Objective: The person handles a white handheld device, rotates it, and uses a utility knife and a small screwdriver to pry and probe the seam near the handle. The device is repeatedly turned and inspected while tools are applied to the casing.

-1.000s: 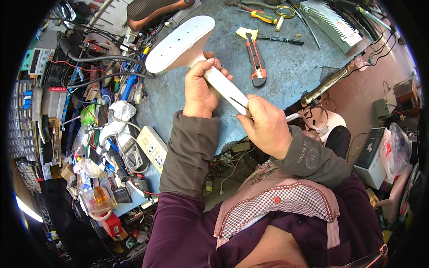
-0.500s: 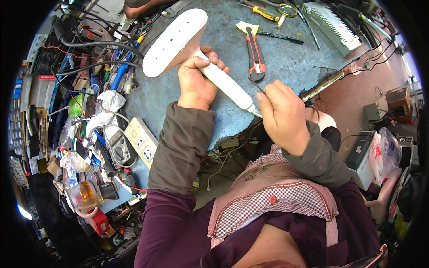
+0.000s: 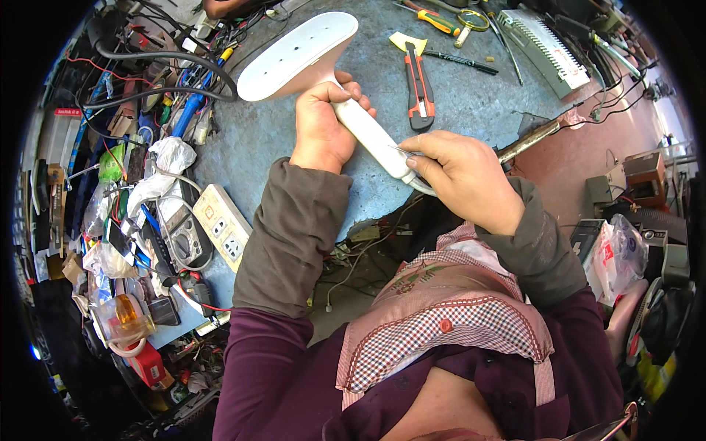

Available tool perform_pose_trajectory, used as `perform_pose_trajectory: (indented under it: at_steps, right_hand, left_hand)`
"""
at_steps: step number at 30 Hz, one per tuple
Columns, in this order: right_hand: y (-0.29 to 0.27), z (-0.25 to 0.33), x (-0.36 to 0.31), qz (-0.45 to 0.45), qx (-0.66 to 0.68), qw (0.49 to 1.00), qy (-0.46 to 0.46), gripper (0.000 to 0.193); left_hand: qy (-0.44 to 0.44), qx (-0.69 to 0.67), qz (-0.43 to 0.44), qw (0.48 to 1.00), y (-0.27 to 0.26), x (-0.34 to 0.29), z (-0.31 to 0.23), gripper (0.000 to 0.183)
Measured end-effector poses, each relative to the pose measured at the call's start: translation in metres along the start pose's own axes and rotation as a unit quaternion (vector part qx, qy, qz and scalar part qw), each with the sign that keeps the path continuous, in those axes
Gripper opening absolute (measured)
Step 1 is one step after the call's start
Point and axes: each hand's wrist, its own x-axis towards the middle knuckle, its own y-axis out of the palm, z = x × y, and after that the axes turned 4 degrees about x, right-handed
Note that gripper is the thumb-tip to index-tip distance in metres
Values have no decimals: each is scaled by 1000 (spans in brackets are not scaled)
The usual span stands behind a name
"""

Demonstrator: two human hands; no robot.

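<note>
A white device that looks like a garment steamer head [image 3: 298,55] slants across the bench, its broad oval face with a few small holes toward the upper left. My left hand [image 3: 323,128] is closed round its neck and the top of the handle [image 3: 369,140]. At the handle's lower end a pale cord runs out, partly behind my right hand [image 3: 463,173]. That hand pinches a thin metal tool [image 3: 401,150], its tip against or just above the handle near the cord end. Most of the tool is hidden by my fingers, so its kind cannot be told.
On the blue-grey bench [image 3: 257,158] lie a red and black utility knife [image 3: 420,92], a black pen [image 3: 463,62], a screwdriver [image 3: 439,21] and a magnifier [image 3: 473,20]. A power strip [image 3: 222,226], a multimeter [image 3: 187,239] and tangled cables crowd the left. A perforated metal case [image 3: 543,53] stands far right.
My right hand has brought the thin tool left and down onto the handle's lower end. The steamer head has tipped slightly, its oval face now appearing narrower.
</note>
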Motion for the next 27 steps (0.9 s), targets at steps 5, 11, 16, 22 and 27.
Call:
perform_pose_trajectory:
  at_steps: [5, 11, 16, 22, 27]
  right_hand:
    - [-11, 6, 12, 51, -65, 996, -14, 18]
    - [-23, 2, 28, 118, -91, 989, -17, 22]
    - [-34, 11, 43, 191, -97, 977, -1, 25]
    - [-46, 13, 79, 314, -99, 944, 1, 29]
    - [-49, 15, 115, 431, -88, 898, -7, 30]
  left_hand:
    - [-14, 44, -35, 998, 7, -4, 1, 30]
    - [-14, 62, -49, 997, 12, -8, 0, 32]
    - [-21, 54, -50, 997, 14, -8, -1, 36]
    - [-16, 71, -58, 996, 14, -7, 1, 31]
    - [-15, 61, -63, 996, 13, -5, 2, 32]
